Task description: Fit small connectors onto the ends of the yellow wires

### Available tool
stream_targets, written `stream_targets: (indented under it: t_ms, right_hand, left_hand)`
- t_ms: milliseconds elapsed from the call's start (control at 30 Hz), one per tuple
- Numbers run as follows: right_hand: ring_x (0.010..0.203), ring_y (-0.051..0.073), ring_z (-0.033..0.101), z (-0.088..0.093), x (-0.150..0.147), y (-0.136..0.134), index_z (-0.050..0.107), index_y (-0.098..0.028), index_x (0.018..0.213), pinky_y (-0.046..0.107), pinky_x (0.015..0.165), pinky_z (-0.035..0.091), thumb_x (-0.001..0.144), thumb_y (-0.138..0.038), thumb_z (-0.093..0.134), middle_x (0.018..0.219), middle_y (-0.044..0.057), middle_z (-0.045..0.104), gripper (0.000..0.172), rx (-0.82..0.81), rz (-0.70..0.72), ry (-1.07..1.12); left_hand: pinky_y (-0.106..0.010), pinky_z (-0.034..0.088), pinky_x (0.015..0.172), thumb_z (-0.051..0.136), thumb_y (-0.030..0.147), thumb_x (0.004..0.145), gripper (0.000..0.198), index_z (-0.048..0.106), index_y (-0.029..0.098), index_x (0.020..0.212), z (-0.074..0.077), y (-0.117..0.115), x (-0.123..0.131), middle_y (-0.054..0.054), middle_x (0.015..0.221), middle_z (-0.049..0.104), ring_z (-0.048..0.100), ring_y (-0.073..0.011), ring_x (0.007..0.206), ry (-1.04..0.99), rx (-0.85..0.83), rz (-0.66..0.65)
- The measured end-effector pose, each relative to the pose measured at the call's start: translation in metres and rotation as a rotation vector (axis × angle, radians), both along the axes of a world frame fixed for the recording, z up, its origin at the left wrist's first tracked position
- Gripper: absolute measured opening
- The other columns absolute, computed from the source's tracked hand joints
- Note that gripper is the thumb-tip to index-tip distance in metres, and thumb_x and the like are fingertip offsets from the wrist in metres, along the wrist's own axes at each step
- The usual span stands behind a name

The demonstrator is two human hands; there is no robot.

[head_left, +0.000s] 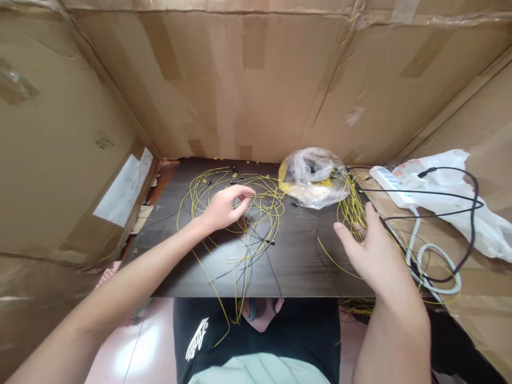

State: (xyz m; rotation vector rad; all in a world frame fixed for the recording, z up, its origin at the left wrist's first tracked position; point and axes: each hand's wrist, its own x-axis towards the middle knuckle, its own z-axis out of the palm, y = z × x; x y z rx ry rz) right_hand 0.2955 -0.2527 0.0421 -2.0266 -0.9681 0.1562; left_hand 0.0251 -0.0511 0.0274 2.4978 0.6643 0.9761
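Thin yellow wires (280, 213) lie in loose, tangled loops on a dark tabletop, some with small black ends. Over these loops is my left hand (228, 207), its thumb and fingers curled together in a pinch. Whatever sits between those fingertips is too small to make out. My right hand (376, 250) is at the table's right side with thumb and fingers spread, holding nothing visible. Just beyond it lies a dense bundle of yellow wires (352, 205), partly hidden by the fingers. A single yellow wire (334, 261) curves out to the left of that hand.
A clear plastic bag (312, 186) with yellow and black contents sits at the table's back. To the right are a white power strip (394, 186), a white plastic bag (452, 197) and black cables (474, 224). Cardboard walls (248, 90) enclose the dark tabletop (296, 277).
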Motion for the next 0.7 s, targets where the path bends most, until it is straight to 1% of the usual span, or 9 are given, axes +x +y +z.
stream_targets:
  t_ms: [67, 100, 200, 267, 333, 433, 533, 600, 700]
  right_hand:
    - [0.095, 0.038, 0.075, 0.009, -0.018, -0.022, 0.067, -0.022, 0.137, 0.054, 0.088, 0.06, 0.078, -0.06, 0.071, 0.119, 0.017, 0.074, 0.07, -0.133, 0.083, -0.044]
    - [0.083, 0.036, 0.076, 0.017, -0.029, -0.035, 0.076, -0.026, 0.123, 0.052, 0.078, 0.062, 0.079, -0.062, 0.068, 0.106, 0.014, 0.078, 0.057, -0.186, 0.199, -0.033]
    - [0.065, 0.029, 0.073, 0.05, -0.064, -0.059, 0.082, -0.038, 0.096, 0.045, 0.06, 0.062, 0.085, -0.061, 0.061, 0.085, 0.006, 0.079, 0.033, -0.22, 0.541, 0.023]
    - [0.064, 0.027, 0.07, 0.069, -0.083, -0.048, 0.081, -0.04, 0.091, 0.042, 0.057, 0.059, 0.087, -0.057, 0.062, 0.077, 0.005, 0.076, 0.027, -0.214, 0.64, 0.009]
    - [0.065, 0.025, 0.067, 0.078, -0.094, -0.014, 0.08, -0.034, 0.083, 0.039, 0.059, 0.055, 0.089, -0.055, 0.061, 0.069, 0.005, 0.071, 0.029, -0.203, 0.687, -0.04]
    - [0.064, 0.021, 0.06, 0.062, -0.099, 0.059, 0.072, -0.024, 0.071, 0.034, 0.064, 0.046, 0.093, -0.043, 0.061, 0.064, 0.004, 0.064, 0.031, -0.163, 0.7, -0.173]
    - [0.065, 0.02, 0.056, 0.025, -0.092, 0.121, 0.067, -0.021, 0.07, 0.031, 0.065, 0.039, 0.091, -0.03, 0.061, 0.064, 0.004, 0.061, 0.024, -0.151, 0.678, -0.363]
    - [0.068, 0.02, 0.056, -0.001, -0.083, 0.143, 0.067, -0.021, 0.073, 0.03, 0.067, 0.039, 0.092, -0.027, 0.057, 0.071, 0.005, 0.065, 0.022, -0.147, 0.719, -0.458]
    - [0.074, 0.021, 0.059, -0.027, -0.07, 0.149, 0.068, -0.02, 0.081, 0.031, 0.07, 0.041, 0.094, -0.031, 0.05, 0.08, 0.007, 0.069, 0.025, -0.062, 0.781, -0.474]
  left_hand:
    - [-0.032, 0.056, 0.083, 0.054, 0.022, 0.095, 0.02, 0.068, 0.017, 0.109, -0.009, 0.004, -0.015, -0.006, 0.099, 0.075, 0.068, -0.0149, 0.081, -0.027, -0.007, 0.095]
    - [-0.031, 0.056, 0.08, 0.055, 0.024, 0.095, 0.02, 0.069, 0.018, 0.109, -0.012, 0.007, -0.02, -0.005, 0.096, 0.075, 0.067, -0.0143, 0.076, -0.024, -0.01, 0.116]
    - [-0.03, 0.053, 0.074, 0.054, 0.026, 0.096, 0.021, 0.07, 0.019, 0.107, -0.018, 0.012, -0.024, -0.002, 0.084, 0.072, 0.063, -0.0134, 0.068, -0.021, -0.018, 0.143]
    - [-0.029, 0.05, 0.07, 0.053, 0.026, 0.095, 0.022, 0.07, 0.019, 0.107, -0.021, 0.013, -0.022, 0.0, 0.073, 0.066, 0.059, -0.0133, 0.064, 0.001, -0.012, 0.137]
    - [-0.028, 0.047, 0.068, 0.053, 0.026, 0.094, 0.023, 0.071, 0.019, 0.107, -0.024, 0.011, -0.018, 0.002, 0.064, 0.06, 0.056, -0.0135, 0.061, 0.059, -0.002, 0.097]
    - [-0.028, 0.043, 0.065, 0.056, 0.029, 0.093, 0.023, 0.072, 0.018, 0.105, -0.027, 0.003, -0.015, 0.003, 0.06, 0.055, 0.054, -0.0143, 0.061, 0.137, 0.012, 0.006]
    - [-0.028, 0.044, 0.067, 0.06, 0.034, 0.092, 0.024, 0.075, 0.019, 0.105, -0.026, -0.007, -0.012, 0.001, 0.065, 0.059, 0.056, -0.0151, 0.065, 0.173, 0.028, -0.102]
    - [-0.029, 0.046, 0.071, 0.062, 0.036, 0.092, 0.024, 0.076, 0.02, 0.105, -0.024, -0.015, -0.009, 0.0, 0.068, 0.062, 0.058, -0.0159, 0.069, 0.197, 0.052, -0.18]
    - [-0.03, 0.047, 0.072, 0.065, 0.036, 0.092, 0.022, 0.078, 0.022, 0.101, -0.022, -0.027, -0.004, -0.002, 0.069, 0.065, 0.06, -0.0173, 0.07, 0.231, 0.102, -0.282]
